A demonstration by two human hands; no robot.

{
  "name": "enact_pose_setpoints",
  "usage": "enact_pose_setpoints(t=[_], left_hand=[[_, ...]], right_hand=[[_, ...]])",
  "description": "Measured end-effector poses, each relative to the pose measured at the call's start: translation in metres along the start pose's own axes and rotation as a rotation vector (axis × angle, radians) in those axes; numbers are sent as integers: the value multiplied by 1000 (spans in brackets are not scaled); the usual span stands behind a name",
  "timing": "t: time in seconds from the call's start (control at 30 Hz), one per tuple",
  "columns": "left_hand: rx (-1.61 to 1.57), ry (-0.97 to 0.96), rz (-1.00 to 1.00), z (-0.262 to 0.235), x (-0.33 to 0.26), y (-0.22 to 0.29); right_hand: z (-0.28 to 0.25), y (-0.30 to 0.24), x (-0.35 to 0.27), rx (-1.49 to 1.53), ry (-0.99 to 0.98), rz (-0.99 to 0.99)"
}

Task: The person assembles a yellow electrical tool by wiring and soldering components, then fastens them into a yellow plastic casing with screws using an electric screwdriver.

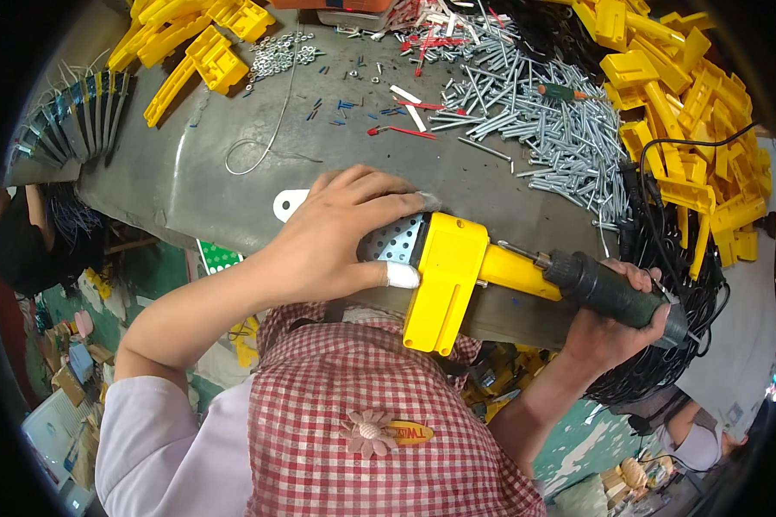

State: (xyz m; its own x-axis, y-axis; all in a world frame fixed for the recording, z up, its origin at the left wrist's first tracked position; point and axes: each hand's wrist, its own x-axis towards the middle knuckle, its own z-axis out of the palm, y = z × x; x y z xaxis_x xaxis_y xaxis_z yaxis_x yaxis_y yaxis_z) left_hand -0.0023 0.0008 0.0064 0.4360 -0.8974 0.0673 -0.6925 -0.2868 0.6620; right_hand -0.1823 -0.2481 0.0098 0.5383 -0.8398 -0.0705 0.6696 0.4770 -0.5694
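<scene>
My left hand (pixel 336 224) is wrapped over a perforated metal sleeve (pixel 395 243), its thumb tip covered in white. A yellow plastic housing (pixel 444 276) with a yellow handle (pixel 517 271) joins the sleeve on the right. From under the hand a white tab with a hole (pixel 290 204) sticks out. My right hand (pixel 608 332) grips a dark power screwdriver (pixel 608 289). Its bit points left, over the yellow handle, toward the side of the housing; whether it touches a screw cannot be made out.
Loose long screws (pixel 535 112) lie heaped on the grey metal table (pixel 194 172). Yellow plastic parts (pixel 690 129) pile up at the right, beside black cables (pixel 638 370). Several nuts (pixel 276 56) and more yellow parts (pixel 207 60) lie far left. Another person's arm (pixel 685 422) shows lower right.
</scene>
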Motion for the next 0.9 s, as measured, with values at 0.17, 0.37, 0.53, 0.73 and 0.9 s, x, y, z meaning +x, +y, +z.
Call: enact_pose_setpoints(t=[0.17,0.37,0.53,0.73,0.9], left_hand=[[-34,-21,-14,-2,4,2],[-100,-94,-13,-7,10,7],[-4,-135,32,-10,13,0],[12,-182,90,-9,25,4],[-66,-148,194,-12,28,-17]], right_hand=[[5,3,-1,29,-18,52],[4,-1,-1,-21,12,3],[9,7,0,126,-1,101],[2,15,5,142,-37,94],[-2,8,2,-66,-2,67]])
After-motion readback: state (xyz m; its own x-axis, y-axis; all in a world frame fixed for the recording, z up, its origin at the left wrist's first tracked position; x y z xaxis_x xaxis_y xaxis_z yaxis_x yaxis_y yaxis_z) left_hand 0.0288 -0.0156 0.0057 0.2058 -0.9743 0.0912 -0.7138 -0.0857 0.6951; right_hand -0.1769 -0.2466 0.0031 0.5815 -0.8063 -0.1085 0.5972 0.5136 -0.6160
